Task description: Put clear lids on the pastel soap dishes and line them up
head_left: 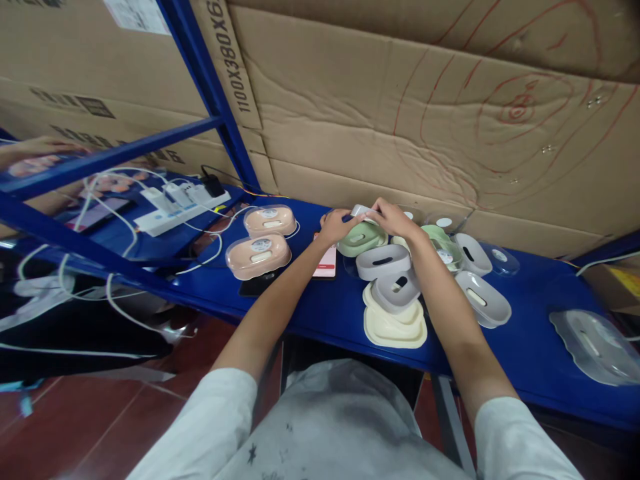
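Behind the blue table (530, 327) stands a broad wall of brown cardboard (325, 133), printed with black figures and marked with wavy red lines. On the table's right end, a covered dish (597, 345) shows grey-white through its clear plastic.

Nearer the middle, the right hand (393, 217) pinches a small pale, see-through piece (364, 212) between thumb and fingers, closed to about the piece's thickness. The left hand (334, 227) is partly curled, its thumb reaching to the same piece; how firmly it grips, I cannot tell.

The piece sits over a soft green dish (363, 241), rounded and smooth, with a pale slot. Just in front overlap two matte grey oval dishes (384, 262) with dark slots, resting over cream trays (397, 330) with rounded corners.

To the left, two peach dishes (259, 257) gleam under clear lids bearing round stickers. A phone (326, 263) with a lit pink-and-white screen lies between them and the green dish.
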`<state>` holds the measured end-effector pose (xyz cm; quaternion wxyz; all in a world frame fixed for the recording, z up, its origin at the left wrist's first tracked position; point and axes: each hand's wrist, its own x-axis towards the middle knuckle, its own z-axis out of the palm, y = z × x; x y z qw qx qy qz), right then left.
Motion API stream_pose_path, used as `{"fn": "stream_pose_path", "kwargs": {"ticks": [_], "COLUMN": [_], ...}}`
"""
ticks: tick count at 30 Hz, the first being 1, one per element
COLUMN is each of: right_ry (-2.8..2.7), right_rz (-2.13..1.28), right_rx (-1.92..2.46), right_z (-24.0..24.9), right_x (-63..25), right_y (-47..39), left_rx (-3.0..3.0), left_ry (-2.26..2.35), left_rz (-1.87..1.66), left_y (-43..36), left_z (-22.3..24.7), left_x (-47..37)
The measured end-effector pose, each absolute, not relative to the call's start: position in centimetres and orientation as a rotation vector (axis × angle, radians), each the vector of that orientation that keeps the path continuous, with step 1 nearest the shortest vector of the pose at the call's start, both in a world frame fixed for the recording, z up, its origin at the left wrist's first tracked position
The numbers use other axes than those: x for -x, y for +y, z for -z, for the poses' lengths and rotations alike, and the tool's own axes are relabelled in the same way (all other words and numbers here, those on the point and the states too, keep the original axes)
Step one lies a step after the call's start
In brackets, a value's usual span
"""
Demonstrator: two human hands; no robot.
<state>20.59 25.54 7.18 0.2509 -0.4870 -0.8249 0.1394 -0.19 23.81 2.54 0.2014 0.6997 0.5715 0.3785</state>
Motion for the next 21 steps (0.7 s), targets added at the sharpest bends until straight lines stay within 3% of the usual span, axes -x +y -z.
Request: {"fn": "stream_pose_path", "kwargs": {"ticks": [15,21], "right_ry": [-2.344,-2.122], "right_rz": [-0.066,0.324], "right_rx": [1.340,1.780], "right_z": [-11.9,-12.9], "right_x": [-26.2,-36.3], "right_y": [22.7,18.0], "left_rx": [-2.173,-2.342], "left_ry": [1.751,1.705], "left_rz": [-1.051,-0.890], "left_y": [21.6,19.8], "left_z": [-6.2,-6.2], "left_x": [1.5,-0.1]}}
